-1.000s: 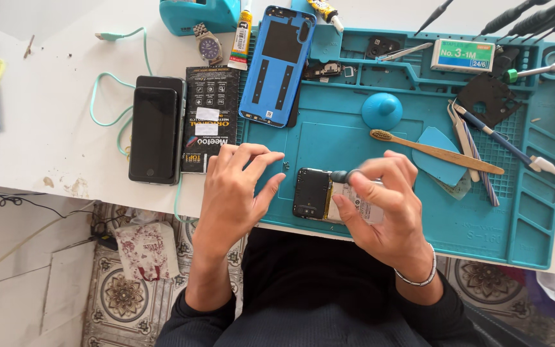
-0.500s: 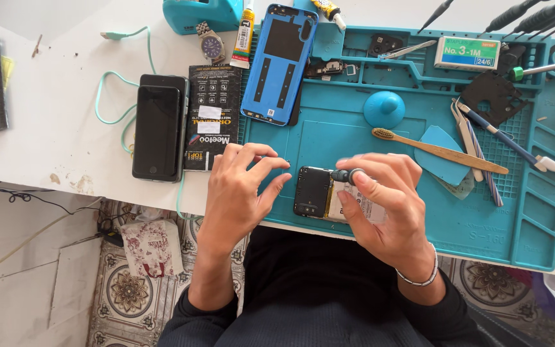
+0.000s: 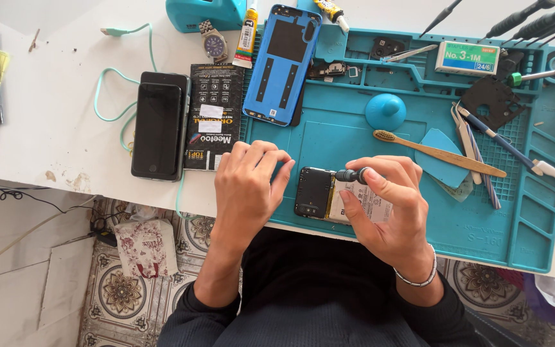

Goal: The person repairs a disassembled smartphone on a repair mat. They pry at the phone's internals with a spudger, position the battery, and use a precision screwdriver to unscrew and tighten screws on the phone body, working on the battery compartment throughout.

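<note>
Opened black phone [image 3: 321,192], back removed, on teal mat: right hand [image 3: 390,209] unchanged, pinching small black screwdriver [image 3: 352,175] upon it; left hand [image 3: 246,186] stays spread alongside.

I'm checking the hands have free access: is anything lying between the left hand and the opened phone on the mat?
Nothing visible. The left hand rests right beside the opened phone with only bare teal mat between them. The right hand already holds a screwdriver on it.

Opened phone [image 3: 314,192] at near edge of teal mat [image 3: 534,193]. Right hand [image 3: 390,209] gripping small screwdriver [image 3: 352,175] over it; left hand [image 3: 246,186] flat beside, fingers spread.
</note>
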